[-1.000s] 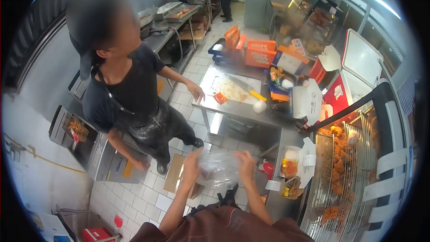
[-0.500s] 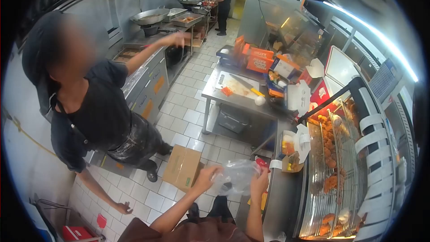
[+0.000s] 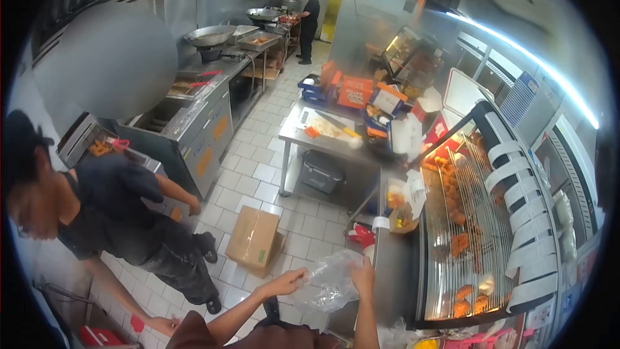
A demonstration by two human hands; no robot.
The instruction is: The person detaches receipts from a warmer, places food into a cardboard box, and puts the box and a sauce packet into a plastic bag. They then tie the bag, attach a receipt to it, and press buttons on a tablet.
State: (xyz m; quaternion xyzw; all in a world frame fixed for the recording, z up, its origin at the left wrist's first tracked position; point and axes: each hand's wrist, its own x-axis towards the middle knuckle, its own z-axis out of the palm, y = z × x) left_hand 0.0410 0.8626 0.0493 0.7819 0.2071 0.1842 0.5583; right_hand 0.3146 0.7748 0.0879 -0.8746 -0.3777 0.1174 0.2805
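Note:
A clear plastic bag (image 3: pixel 328 283) is stretched between my two hands, low in the middle of the head view. My left hand (image 3: pixel 292 280) pinches its left edge. My right hand (image 3: pixel 362 274) grips its upper right edge. Beyond the bag, a closed cardboard box (image 3: pixel 253 236) sits on the tiled floor. To the right of my right hand is the steel counter edge (image 3: pixel 386 265), in front of a lit display case with fried food (image 3: pixel 460 244) on wire racks.
A co-worker in dark clothes (image 3: pixel 123 207) stands close on the left; another person (image 3: pixel 309 24) is at the far stoves. A steel table (image 3: pixel 290 130) holds a cutting board, a knife and orange boxes. Fryers (image 3: pixel 194 126) line the left side.
The nearby co-worker has moved left and lower, with the raised arm now down. The view has shifted. The bag hangs more opened out between my hands.

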